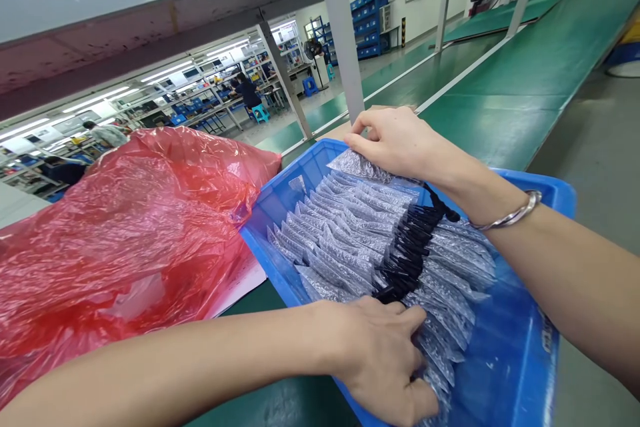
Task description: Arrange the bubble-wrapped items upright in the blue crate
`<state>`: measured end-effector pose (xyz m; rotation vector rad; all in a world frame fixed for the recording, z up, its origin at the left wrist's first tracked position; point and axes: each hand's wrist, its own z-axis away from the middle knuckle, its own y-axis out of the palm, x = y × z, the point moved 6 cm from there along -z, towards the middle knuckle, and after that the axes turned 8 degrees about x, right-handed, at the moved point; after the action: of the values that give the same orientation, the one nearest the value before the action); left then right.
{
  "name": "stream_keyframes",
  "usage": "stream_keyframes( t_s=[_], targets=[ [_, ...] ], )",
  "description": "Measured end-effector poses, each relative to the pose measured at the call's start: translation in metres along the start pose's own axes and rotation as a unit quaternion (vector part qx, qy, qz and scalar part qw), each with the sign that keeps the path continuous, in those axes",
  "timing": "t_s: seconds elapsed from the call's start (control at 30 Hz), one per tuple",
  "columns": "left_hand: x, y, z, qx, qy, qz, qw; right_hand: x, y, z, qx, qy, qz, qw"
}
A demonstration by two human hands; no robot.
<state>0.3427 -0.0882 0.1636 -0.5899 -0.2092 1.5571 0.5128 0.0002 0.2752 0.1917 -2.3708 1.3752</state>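
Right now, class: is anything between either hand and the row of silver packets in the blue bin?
Nothing visible. The left hand presses the near end of the silver packets; the right hand touches the far end inside the blue bin.

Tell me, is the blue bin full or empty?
Largely full: the blue bin holds a packed row of silver packets between left hand and right hand.

bin (pixel 525 360): glossy blue plastic | pouches (pixel 350 240): shiny, perhaps foil | bag (pixel 125 233): crinkled red film
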Motion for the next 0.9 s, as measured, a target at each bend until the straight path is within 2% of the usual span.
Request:
stream_keyframes(
  t_s=[0.1,0.2,0.33,0.5,0.6,0.77,0.83,0.9],
  targets=[
    [-0.004,-0.005,0.001,-0.055,0.02,-0.05,0.997,-0.001,0.0,-0.001,-0.003,-0.005,-0.008,1.0],
    [-0.004,-0.004,0.0,-0.059,0.019,-0.069,0.996,-0.001,0.0,0.0,-0.009,-0.001,-0.01,1.0],
    [0.0,-0.002,-0.007,-0.05,0.012,-0.038,0.998,0.0,0.0,0.0,-0.004,0.008,-0.012,1.0],
    [0.005,-0.011,-0.018,-0.128,0.033,0.032,0.991,0.001,0.0,-0.001,0.002,0.009,-0.025,1.0],
    [0.006,-0.016,-0.023,-0.145,0.018,0.028,0.989,0.0,0.0,-0.001,0.006,0.009,-0.027,1.0],
    [0.003,-0.015,-0.028,-0.147,-0.009,-0.048,0.988,0.0,0.001,0.0,0.009,0.009,-0.031,0.999],
    [0.001,-0.015,-0.03,-0.19,0.004,-0.116,0.975,0.001,0.001,0.0,0.011,0.013,-0.028,0.999],
    [-0.002,-0.017,-0.031,-0.256,0.03,-0.182,0.949,0.001,0.001,0.0,0.012,0.015,-0.027,0.999]
  ],
)
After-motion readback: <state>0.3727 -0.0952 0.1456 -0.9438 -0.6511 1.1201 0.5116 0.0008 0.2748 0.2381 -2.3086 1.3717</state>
